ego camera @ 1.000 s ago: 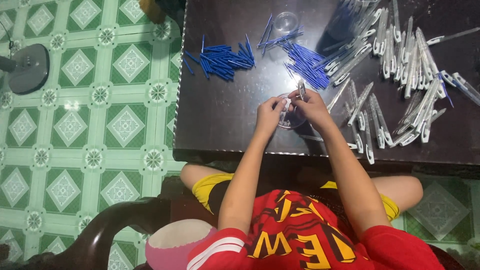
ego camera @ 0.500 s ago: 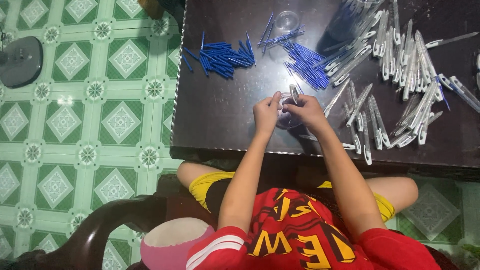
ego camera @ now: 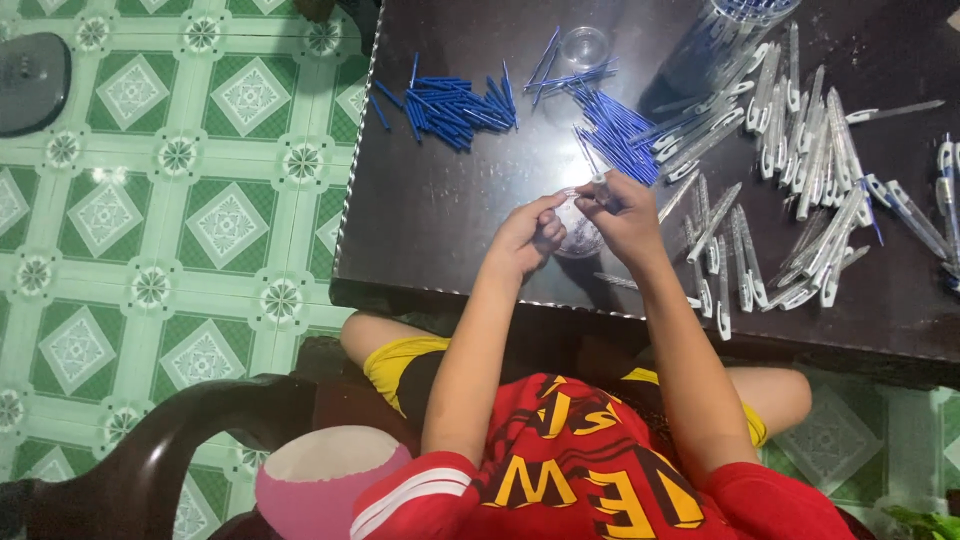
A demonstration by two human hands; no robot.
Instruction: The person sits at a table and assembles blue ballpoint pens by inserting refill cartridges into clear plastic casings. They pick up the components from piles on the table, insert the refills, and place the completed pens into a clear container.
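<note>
Working mid-table, both hands [ego camera: 580, 225] pinch a pen barrel [ego camera: 603, 186], edge near.

A dark, glossy table [ego camera: 440, 210] with a beaded metal edge stands on a green-and-white patterned tile floor [ego camera: 180, 210]. At its far left lies a heap of blue pen refills [ego camera: 450, 100]; a second, looser fan of blue refills [ego camera: 610, 135] lies to the right of it. Between them, at the far edge, sits a small clear cup [ego camera: 584, 45]. The right half is strewn with clear pen barrels [ego camera: 800, 170] — many of them, overlapping. Nearer the middle rests a small clear dish [ego camera: 578, 235].
</note>
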